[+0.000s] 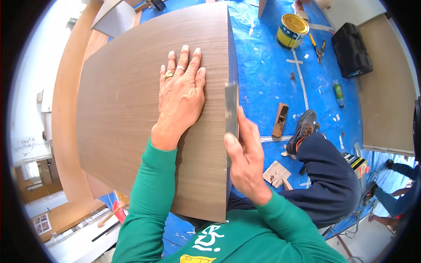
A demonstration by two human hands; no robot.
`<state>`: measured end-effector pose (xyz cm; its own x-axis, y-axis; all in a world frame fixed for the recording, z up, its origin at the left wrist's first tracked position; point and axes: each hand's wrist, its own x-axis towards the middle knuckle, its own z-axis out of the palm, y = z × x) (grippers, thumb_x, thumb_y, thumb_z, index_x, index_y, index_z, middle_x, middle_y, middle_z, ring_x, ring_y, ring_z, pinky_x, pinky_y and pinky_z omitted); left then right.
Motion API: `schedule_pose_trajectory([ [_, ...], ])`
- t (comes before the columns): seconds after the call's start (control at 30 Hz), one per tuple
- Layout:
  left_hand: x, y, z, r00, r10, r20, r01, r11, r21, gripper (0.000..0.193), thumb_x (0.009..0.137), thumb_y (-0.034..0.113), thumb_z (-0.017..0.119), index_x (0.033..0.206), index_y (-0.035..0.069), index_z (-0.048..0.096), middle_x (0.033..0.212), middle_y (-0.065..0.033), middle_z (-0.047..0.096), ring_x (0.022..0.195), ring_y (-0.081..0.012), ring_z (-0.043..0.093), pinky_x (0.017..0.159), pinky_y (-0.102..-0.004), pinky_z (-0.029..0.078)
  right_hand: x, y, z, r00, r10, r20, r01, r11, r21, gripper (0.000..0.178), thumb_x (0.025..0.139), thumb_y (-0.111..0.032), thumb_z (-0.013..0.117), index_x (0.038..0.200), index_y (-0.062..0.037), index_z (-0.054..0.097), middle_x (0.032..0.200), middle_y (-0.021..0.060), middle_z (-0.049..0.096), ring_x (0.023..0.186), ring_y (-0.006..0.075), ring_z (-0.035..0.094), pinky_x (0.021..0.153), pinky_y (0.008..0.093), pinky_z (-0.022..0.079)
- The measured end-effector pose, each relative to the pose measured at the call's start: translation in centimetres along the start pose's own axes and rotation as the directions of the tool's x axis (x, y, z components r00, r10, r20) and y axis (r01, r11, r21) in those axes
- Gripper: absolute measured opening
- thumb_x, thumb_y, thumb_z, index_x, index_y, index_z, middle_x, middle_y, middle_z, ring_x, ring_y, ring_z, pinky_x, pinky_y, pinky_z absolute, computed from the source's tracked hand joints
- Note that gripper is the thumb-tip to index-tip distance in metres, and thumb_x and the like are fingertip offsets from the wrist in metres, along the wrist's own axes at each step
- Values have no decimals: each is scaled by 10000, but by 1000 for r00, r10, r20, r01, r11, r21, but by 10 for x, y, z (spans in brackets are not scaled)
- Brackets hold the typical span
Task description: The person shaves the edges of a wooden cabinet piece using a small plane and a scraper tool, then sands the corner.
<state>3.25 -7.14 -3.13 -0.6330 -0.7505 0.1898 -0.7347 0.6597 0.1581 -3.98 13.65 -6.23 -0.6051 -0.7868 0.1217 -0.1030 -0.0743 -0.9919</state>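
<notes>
A large brown wood-grain panel [127, 105] lies in front of me, its straight right edge running away from my body. My left hand [182, 96] rests flat on the panel's face with the fingers stretched forward, wearing rings. At the right edge, my right hand [247, 168] is closed round a flat grey tool [231, 107] that lies lengthwise against that edge. Its exact kind does not show, and the fingers cover its near part. The thumb sits near the panel's top corner, and the hand is slightly smeared by motion.
Blue sheeting [263, 83] covers the floor. On it are a wooden hand plane [280, 120], a paint can [289, 38], yellow-handled pliers [319, 49], a black case [351, 50] and a green bottle [338, 94]. Pale boards [70, 96] stand left. Another person [397, 188] is at far right.
</notes>
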Motion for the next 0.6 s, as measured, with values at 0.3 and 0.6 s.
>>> schedule_pose_trajectory([
  [0.3,8,12,-3,999,-13,53,16,998,-60,552,1253,419,384,1757,216,482,1864,-80,367,1743,-350,253,1417,-511,176,169,19,0,993,-78,-85,71,995,-76,612,1125,-351,671,1583,51,606,1096,266,655,1029,378,631,953,480,533],
  [0.6,10,20,-25,989,-40,146,72,973,-221,826,1112,568,643,1737,56,473,1837,-226,373,1736,-453,225,1400,-606,153,50,21,-86,963,205,-175,-122,910,396,884,1063,-177,784,1750,110,307,1501,203,606,1282,259,659,1071,389,570],
])
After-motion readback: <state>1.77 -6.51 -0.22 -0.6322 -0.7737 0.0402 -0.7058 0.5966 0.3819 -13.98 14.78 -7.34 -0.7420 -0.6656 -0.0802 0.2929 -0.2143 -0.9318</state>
